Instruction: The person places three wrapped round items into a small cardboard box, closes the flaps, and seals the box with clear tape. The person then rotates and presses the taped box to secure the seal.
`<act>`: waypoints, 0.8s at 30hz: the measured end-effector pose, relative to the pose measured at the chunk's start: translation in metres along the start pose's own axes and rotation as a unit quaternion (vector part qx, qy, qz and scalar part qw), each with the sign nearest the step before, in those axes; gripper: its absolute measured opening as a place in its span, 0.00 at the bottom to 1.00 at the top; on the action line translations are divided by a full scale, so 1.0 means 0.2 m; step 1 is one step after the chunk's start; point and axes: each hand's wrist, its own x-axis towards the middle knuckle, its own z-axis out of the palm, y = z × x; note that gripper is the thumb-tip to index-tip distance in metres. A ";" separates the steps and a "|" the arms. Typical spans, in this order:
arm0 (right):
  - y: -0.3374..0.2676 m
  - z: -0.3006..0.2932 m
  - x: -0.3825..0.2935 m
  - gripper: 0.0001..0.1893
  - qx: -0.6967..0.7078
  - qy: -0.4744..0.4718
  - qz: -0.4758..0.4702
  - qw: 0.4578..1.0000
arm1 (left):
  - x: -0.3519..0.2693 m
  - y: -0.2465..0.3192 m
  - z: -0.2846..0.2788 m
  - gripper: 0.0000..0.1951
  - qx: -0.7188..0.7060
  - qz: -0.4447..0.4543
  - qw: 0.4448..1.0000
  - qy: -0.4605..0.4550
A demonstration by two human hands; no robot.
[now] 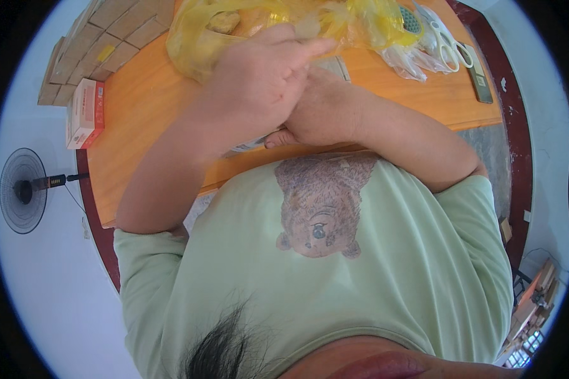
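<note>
My left hand [265,76] is blurred and crosses over my right hand [320,109] near the table's front edge. One finger of the left hand points to the right, the others look curled. Only the back and thumb of the right hand show; its other fingers are hidden under the left. Beneath both hands lies a flat greyish item [335,65], partly covered, its kind unclear. Just beyond my left hand, a thin yellow plastic bag [189,47] lies open around a brownish lump [224,22]. What either hand holds, if anything, cannot be seen.
On the orange wooden table [133,113] are stacked cardboard boxes [83,52], a red and white carton [86,113], clear plastic bags [408,61], scissors with white handles [448,52] and a dark flat bar [481,83]. A fan [23,190] stands at the left.
</note>
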 end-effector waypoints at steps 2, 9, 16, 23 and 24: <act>0.01 0.02 0.00 0.30 0.026 0.018 -0.021 0.999 | -0.02 0.00 0.05 0.18 -0.011 -0.011 1.000 0.009; -0.01 0.03 0.00 0.31 -0.038 0.019 0.005 0.999 | -0.08 -0.10 0.13 0.16 -0.106 -0.007 0.989 0.104; 0.03 -0.07 -0.11 0.35 -0.070 0.020 -0.013 0.997 | -0.07 -0.10 0.16 0.15 -0.101 -0.001 0.979 0.175; 0.15 -0.05 -0.27 0.38 0.018 0.087 0.034 0.996 | -0.06 -0.11 0.18 0.16 -0.106 0.011 0.977 0.186; 0.17 -0.04 -0.28 0.38 0.016 0.092 0.026 0.995 | -0.06 -0.11 0.18 0.16 -0.092 0.011 0.981 0.168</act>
